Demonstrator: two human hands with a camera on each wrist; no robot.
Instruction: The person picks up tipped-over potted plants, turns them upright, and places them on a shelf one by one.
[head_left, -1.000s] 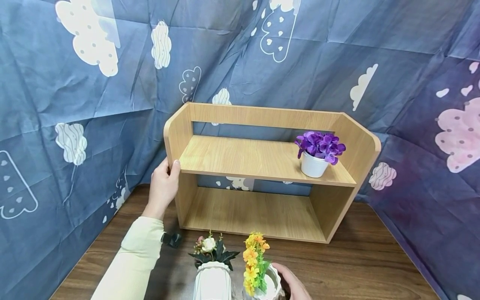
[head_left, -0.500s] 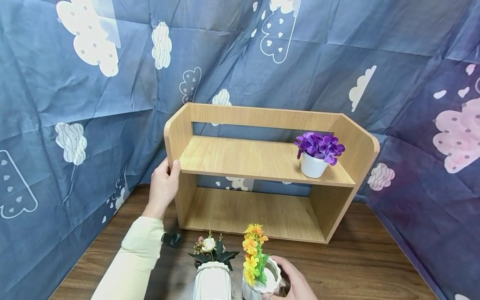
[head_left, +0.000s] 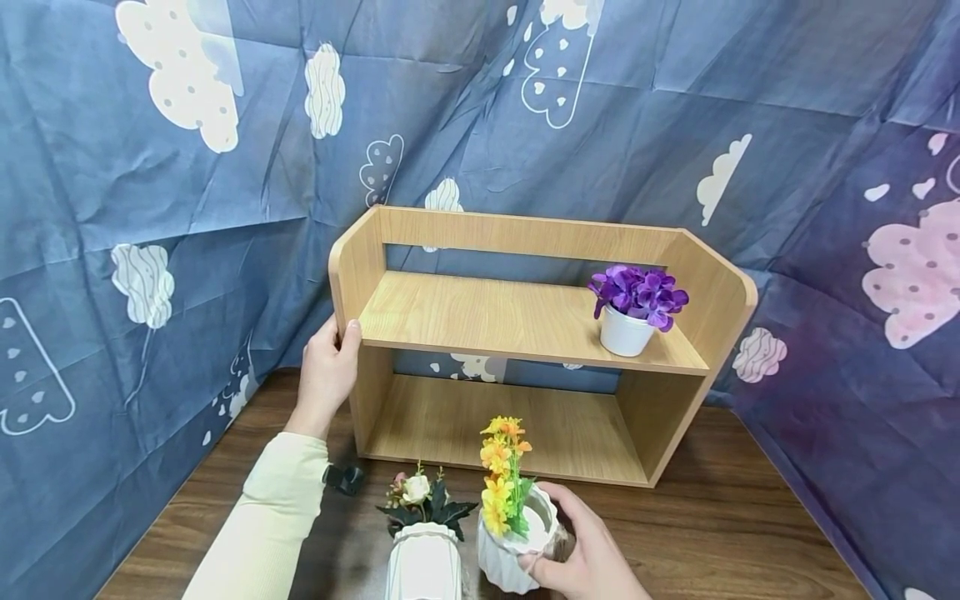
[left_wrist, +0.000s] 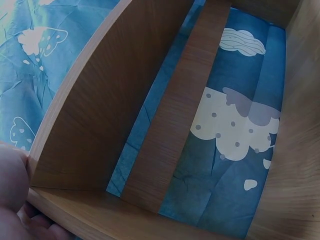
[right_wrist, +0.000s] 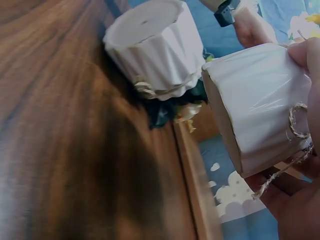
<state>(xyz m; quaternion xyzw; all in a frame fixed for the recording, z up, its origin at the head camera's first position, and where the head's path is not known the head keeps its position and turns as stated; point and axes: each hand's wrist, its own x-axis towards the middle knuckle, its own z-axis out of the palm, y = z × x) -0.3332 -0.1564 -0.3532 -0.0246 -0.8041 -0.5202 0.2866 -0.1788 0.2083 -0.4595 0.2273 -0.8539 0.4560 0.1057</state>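
My left hand (head_left: 327, 371) grips the front edge of the left side panel of a two-tier wooden desk shelf (head_left: 450, 308), thumb on the inner side. My right hand (head_left: 588, 550) holds a white ribbed flower pot (head_left: 506, 562) with yellow and orange artificial flowers (head_left: 498, 479). In the right wrist view this pot (right_wrist: 260, 107) is off the table, its underside partly showing and a twine bow on its side. To its left, a second white pot (head_left: 425, 562) with a white rose and dark leaves stands on the table.
A white pot (head_left: 625, 332) with purple flowers stands at the right end of the upper shelf board. A brown wood table (head_left: 720, 525) bears the shelf. Blue cloth (head_left: 480, 125) with cloud prints hangs behind and at both sides.
My right hand has raised the pot with yellow flowers and moved it forward toward the shelf. My left hand stays on the side panel.
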